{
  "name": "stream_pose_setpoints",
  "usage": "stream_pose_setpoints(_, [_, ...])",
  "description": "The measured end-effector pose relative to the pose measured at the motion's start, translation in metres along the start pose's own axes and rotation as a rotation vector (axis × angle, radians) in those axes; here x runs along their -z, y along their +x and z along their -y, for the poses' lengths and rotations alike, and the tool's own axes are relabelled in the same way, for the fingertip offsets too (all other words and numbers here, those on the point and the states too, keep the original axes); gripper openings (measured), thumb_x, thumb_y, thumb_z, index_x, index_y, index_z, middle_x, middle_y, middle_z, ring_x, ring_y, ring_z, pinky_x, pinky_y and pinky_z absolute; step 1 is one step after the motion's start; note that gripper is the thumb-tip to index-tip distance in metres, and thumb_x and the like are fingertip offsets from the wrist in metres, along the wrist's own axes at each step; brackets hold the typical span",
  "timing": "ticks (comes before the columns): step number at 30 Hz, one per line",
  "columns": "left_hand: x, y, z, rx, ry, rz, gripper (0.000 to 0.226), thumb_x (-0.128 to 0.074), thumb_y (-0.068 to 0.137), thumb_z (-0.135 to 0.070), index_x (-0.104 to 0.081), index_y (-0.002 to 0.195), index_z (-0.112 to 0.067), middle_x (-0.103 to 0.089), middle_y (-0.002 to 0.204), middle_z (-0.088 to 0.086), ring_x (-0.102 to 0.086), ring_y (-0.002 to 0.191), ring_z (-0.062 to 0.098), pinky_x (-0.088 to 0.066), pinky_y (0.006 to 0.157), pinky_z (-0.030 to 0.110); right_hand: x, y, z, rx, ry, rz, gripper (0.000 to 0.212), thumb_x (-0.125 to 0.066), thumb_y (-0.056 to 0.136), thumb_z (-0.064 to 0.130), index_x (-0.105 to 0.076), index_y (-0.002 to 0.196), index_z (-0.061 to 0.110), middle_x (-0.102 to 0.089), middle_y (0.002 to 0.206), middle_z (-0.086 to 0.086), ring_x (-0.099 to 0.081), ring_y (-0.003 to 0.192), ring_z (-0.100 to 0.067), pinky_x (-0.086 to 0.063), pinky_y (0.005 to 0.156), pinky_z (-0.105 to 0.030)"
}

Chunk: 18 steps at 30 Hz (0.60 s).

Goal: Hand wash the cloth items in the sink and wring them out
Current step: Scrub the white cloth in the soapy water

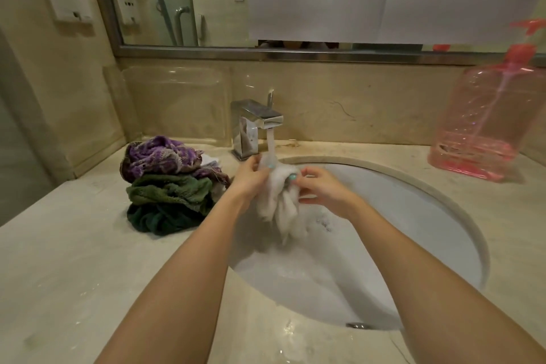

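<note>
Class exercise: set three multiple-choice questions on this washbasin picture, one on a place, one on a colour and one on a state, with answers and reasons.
1. Where does the pile of cloths lie?
A. Inside the basin
B. On the counter, left of the sink
C. On the floor

2. What colour is the cloth gripped by the left hand and the right hand?
A. White
B. Purple
C. Green

3. What state is the tap in?
A. Running
B. Shut off
C. Wrapped in a towel

Answers:
1 B: the pile sits on the counter beside the sink's rim.
2 A: the gripped cloth is white.
3 A: a stream of water falls from the spout onto the cloth.
</note>
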<state>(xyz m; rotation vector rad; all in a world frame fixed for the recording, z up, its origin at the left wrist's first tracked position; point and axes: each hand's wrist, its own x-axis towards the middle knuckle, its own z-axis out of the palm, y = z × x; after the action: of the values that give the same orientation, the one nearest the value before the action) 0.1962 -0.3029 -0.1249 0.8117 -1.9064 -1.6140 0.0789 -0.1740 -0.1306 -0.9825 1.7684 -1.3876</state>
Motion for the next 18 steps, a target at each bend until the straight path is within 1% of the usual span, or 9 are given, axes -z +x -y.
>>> stream_pose_setpoints(2, [0.001,0.002,0.001,0.011,0.049,-0.034,0.029,-0.058,0.097,-0.021,-0.053,0.124,-0.014,-0.062,0.113,0.005,-0.058,0.087,0.014,-0.046,0.062,0.022,0.001,0.000,0.006,0.007,0.078,0.001,0.008,-0.055,0.098,0.018,-0.056,0.094,0.010,-0.061,0.081,-0.005,-0.059,0.072,-0.014,-0.051,0.065,-0.026])
stream_pose_setpoints(4, [0.002,0.001,0.002,0.002,0.076,-0.062,0.028,-0.060,0.096,-0.027,-0.050,0.118,-0.014,-0.060,0.111,0.003,-0.057,0.087,0.012,-0.045,0.064,0.024,-0.002,0.003,0.010,0.013,0.135,-0.039,0.016,-0.053,0.099,0.019,-0.052,0.084,0.014,-0.054,0.070,0.001,-0.051,0.059,-0.009,-0.040,0.050,-0.020])
stream_pose_setpoints(6, [0.005,0.000,0.003,0.030,0.068,-0.001,0.030,-0.057,0.096,-0.039,-0.048,0.114,-0.017,-0.058,0.109,0.002,-0.056,0.086,0.012,-0.046,0.065,0.026,-0.006,0.009,0.012,0.014,0.178,-0.093,0.021,-0.052,0.099,0.020,-0.050,0.079,0.017,-0.050,0.067,0.003,-0.046,0.060,-0.009,-0.033,0.051,-0.021])
stream_pose_setpoints(8, [0.005,-0.003,0.005,0.072,0.073,0.162,0.038,-0.058,0.093,-0.049,-0.052,0.117,-0.020,-0.061,0.110,0.002,-0.060,0.090,0.016,-0.051,0.069,0.030,-0.010,0.013,0.013,0.022,0.180,-0.127,0.023,-0.050,0.099,0.020,-0.049,0.076,0.019,-0.049,0.068,0.002,-0.045,0.063,-0.012,-0.030,0.055,-0.025])
stream_pose_setpoints(10, [0.003,-0.004,0.008,0.038,0.144,0.256,0.040,-0.064,0.090,-0.047,-0.058,0.120,-0.022,-0.065,0.109,0.000,-0.063,0.095,0.016,-0.052,0.073,0.030,-0.013,0.016,0.014,0.027,0.195,-0.157,0.021,-0.049,0.100,0.022,-0.053,0.080,0.019,-0.056,0.078,-0.003,-0.052,0.073,-0.016,-0.037,0.063,-0.029])
stream_pose_setpoints(12, [0.003,-0.003,0.008,-0.045,0.169,0.233,0.022,-0.063,0.094,-0.036,-0.063,0.111,-0.022,-0.067,0.097,-0.005,-0.063,0.089,0.012,-0.048,0.069,0.024,-0.014,0.019,0.013,0.062,0.192,-0.216,0.019,-0.048,0.101,0.022,-0.059,0.086,0.015,-0.060,0.090,-0.010,-0.055,0.086,-0.021,-0.041,0.075,-0.036])
stream_pose_setpoints(13, [0.004,-0.002,0.008,-0.070,0.158,0.217,0.016,-0.061,0.095,-0.033,-0.065,0.107,-0.022,-0.066,0.092,-0.007,-0.061,0.084,0.011,-0.046,0.068,0.022,-0.013,0.020,0.014,0.083,0.169,-0.258,0.022,-0.048,0.101,0.021,-0.060,0.087,0.012,-0.058,0.091,-0.012,-0.054,0.087,-0.023,-0.041,0.077,-0.036])
stream_pose_setpoints(16, [0.007,0.000,0.006,-0.072,0.046,0.187,0.019,-0.056,0.098,-0.037,-0.066,0.092,-0.021,-0.060,0.075,-0.005,-0.054,0.067,0.012,-0.044,0.064,0.023,-0.010,0.022,0.017,0.118,0.040,-0.348,0.031,-0.048,0.101,0.022,-0.053,0.080,0.000,-0.048,0.077,-0.010,-0.044,0.073,-0.021,-0.036,0.067,-0.030])
stream_pose_setpoints(18, [0.006,0.004,0.005,-0.054,-0.016,0.106,0.023,-0.052,0.100,-0.037,-0.065,0.092,-0.019,-0.063,0.081,0.000,-0.056,0.071,0.014,-0.045,0.067,0.025,-0.006,0.016,0.019,0.153,-0.066,-0.404,0.024,-0.053,0.099,0.023,-0.048,0.079,0.010,-0.046,0.073,-0.001,-0.041,0.066,-0.013,-0.033,0.059,-0.026])
